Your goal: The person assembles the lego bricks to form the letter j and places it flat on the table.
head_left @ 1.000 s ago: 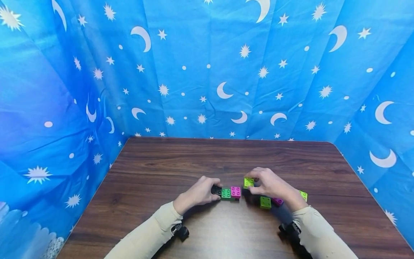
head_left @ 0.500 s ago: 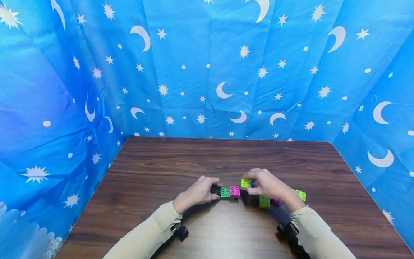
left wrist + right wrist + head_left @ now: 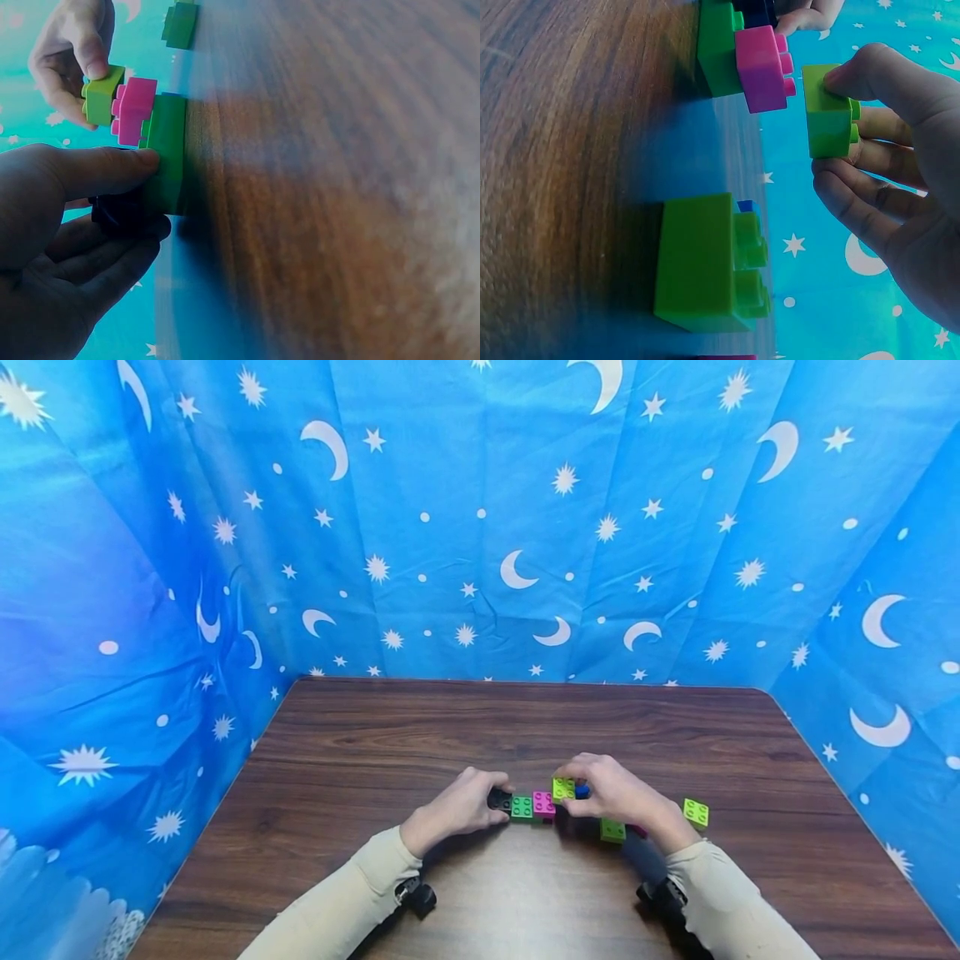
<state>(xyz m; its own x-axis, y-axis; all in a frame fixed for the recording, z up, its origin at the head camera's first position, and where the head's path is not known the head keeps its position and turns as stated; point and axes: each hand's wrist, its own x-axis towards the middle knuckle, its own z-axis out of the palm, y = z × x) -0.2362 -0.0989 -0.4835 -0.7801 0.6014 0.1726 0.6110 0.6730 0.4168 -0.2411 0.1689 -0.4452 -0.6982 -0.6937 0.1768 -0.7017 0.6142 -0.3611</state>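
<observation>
My left hand [image 3: 461, 803] holds the left end of a small joined row of toy building bricks, thumb and fingers around a black brick [image 3: 500, 800]. In the row, a green brick [image 3: 522, 807] lies lowest on the table. A pink brick [image 3: 761, 69] sits on its studs at the right end. Between thumb and fingertips, my right hand [image 3: 615, 793] pinches a lime brick [image 3: 826, 112], studs up. This brick is raised over the pink brick's right side, with a narrow gap between the two in the right wrist view.
A green-lime brick [image 3: 612, 832] stands on the wooden table [image 3: 375, 727] below my right hand. Another lime brick [image 3: 696, 813] lies farther right. A blue brick [image 3: 582, 792] and a magenta brick [image 3: 638, 831] are partly hidden by that hand. A blue star-patterned cloth [image 3: 450, 568] hangs behind.
My right hand has moved left with the lime brick, from beside the pink brick to its right edge. The blue brick has come into sight behind. My left hand stays put.
</observation>
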